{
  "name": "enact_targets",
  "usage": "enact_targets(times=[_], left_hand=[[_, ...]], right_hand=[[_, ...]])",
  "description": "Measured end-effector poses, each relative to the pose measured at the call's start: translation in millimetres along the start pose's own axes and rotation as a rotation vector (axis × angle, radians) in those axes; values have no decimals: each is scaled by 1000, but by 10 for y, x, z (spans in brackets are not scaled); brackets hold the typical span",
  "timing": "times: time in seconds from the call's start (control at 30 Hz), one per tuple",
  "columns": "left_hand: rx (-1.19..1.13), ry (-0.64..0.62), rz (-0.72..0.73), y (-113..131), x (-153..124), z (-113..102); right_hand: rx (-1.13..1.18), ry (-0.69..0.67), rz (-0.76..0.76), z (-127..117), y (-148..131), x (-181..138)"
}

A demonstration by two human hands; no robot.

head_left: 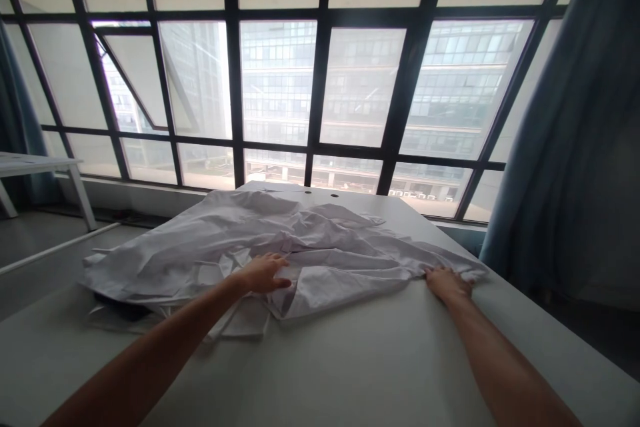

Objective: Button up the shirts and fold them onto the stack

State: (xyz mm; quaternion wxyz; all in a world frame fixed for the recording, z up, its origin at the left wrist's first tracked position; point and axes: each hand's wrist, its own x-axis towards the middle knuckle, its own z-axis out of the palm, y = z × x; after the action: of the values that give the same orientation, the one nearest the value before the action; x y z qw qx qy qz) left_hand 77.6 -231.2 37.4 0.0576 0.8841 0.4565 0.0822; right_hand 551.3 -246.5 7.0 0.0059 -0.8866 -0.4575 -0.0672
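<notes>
White cloth (pixel 345 287), one: crumpled across the desk (pixel 350 373), mid-frame, its narrow end reaching centre right. Your left hand (pixel 267 273): palm down, fingers loosely spread over the fabric at centre, forearm (pixel 170 347) slanting from lower left. Your right hand (pixel 449 283): well apart, fingers bent at the narrow end; whether pinching it, cannot be told.

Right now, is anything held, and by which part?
The right hand touches the white cloth near its right end; whether it grips is unclear. The open left hand holds nothing visible.
</notes>
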Motion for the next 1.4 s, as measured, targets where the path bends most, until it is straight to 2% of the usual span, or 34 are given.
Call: enact_targets(times=[0.07, 0.2, 0.33, 0.43, 0.57, 0.7, 0.8, 0.87, 0.93, 1.0, 1.1, 1.17, 1.2, 1.27, 1.33, 1.4], left_hand=[[19, -9, 47, 37, 9, 61], [66, 13, 92, 161, 31, 157], [55, -5, 9, 229, 2, 209], [32, -40, -54, 212, -61, 199], [-22, -84, -143, 178, -178, 104], [-44, -196, -163, 236, -312, -28], [-142, -346, -126, 300, -415, -111], [-287, -497, -87, 301, -462, -154], [-468, -581, -42, 259, -481, -188], [-617, -517, 4, 186, -473, -208], [-614, -248, -9, 72, -440, -214], [-473, -110, -22, 15, -427, -207], [-408, -96, -32, -6, -425, -204], [-326, -152, -57, -32, -431, -202], [-277, -181, -81, -40, -440, -201], [-204, -115, -84, -36, -442, -191]], right_hand=[[-4, 92, -128, 5, -104, -138], [158, 170, -457, -151, -660, -613], [385, 20, -787, -249, -1131, -1082], [439, -19, -884, -162, -1241, -1246], [581, 32, -905, 12, -1168, -1219], [685, 37, -958, 63, -1085, -1173], [860, -54, -966, 6, -1061, -1151], [1004, -111, -897, -80, -1003, -1103], [1150, -174, -790, -212, -859, -1027], [1314, -287, -707, -381, -617, -944], [1466, -552, -672, -628, -172, -863], [1345, -722, -657, -723, 63, -848], [1250, -790, -651, -740, 138, -848], [1049, -880, -627, -716, 195, -854], [874, -905, -576, -639, 150, -853], [741, -848, -533, -545, 53, -838]])
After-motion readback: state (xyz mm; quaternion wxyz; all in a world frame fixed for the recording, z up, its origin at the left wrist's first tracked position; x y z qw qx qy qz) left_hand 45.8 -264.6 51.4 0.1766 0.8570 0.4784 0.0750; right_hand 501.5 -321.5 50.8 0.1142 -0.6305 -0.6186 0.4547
